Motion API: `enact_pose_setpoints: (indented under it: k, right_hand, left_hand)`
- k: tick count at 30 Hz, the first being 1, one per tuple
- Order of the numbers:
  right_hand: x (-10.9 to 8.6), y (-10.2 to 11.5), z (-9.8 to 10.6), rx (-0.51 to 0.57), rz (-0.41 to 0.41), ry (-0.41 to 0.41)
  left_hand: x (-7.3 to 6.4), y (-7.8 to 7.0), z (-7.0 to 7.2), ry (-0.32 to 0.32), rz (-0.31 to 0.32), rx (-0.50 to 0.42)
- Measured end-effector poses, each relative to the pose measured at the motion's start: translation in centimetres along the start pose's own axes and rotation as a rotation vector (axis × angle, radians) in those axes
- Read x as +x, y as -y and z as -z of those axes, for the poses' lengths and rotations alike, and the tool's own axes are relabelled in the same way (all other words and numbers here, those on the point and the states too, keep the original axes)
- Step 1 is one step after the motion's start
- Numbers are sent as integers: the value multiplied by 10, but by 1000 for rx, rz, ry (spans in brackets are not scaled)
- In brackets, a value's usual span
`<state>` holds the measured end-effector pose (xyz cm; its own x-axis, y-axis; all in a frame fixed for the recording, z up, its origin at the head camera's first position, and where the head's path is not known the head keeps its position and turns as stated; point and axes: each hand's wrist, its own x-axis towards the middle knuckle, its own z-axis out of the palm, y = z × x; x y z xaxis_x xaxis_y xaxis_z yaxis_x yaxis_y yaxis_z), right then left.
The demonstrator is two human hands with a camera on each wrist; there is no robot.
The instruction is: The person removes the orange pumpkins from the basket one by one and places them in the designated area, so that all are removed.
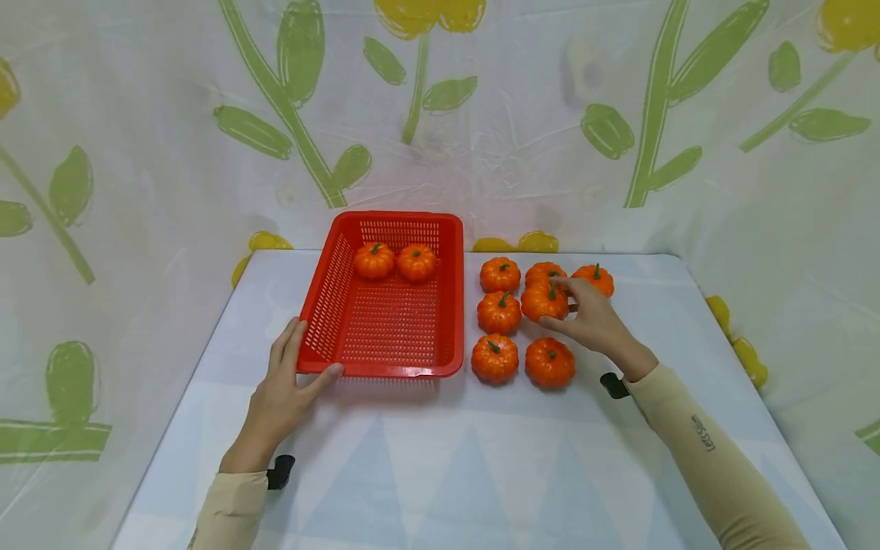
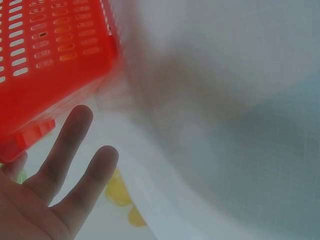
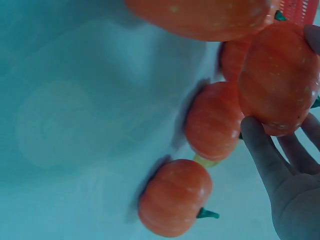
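My left hand (image 1: 282,397) rests at the near left corner of a red plastic basket (image 1: 450,305), thumb along the front rim and fingers against the left side. In the left wrist view its fingers (image 2: 65,145) are straight and spread beside the basket wall. Two small orange pumpkins lie inside at the back, a left one (image 1: 374,261) and a right one (image 1: 416,263). Right of the basket, my right hand (image 1: 591,317) pinches another pumpkin (image 1: 543,302) between thumb and fingers. That pumpkin (image 3: 277,80) partly covers one behind it (image 1: 543,273).
Around the right hand sit more pumpkins: a column of three beside the basket (image 1: 499,313), one in front (image 1: 550,363) and one at the back right (image 1: 595,279). A flower-printed curtain (image 1: 522,153) stands behind the pale table (image 1: 412,458).
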<state>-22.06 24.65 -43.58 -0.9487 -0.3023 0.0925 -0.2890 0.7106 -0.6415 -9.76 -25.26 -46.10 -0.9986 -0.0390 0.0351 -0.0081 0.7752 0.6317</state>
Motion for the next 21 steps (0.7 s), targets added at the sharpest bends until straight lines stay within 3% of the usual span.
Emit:
enact_pose_setpoints:
  k: [10,21]
  right_hand:
    - [1,-16,-6,-58,-51,79]
    - [1,-28,-10,-53,-98,105]
  left_hand:
    - [-1,0,-1,5,3,-7]
    - [-1,0,-1,-1,-2,-6]
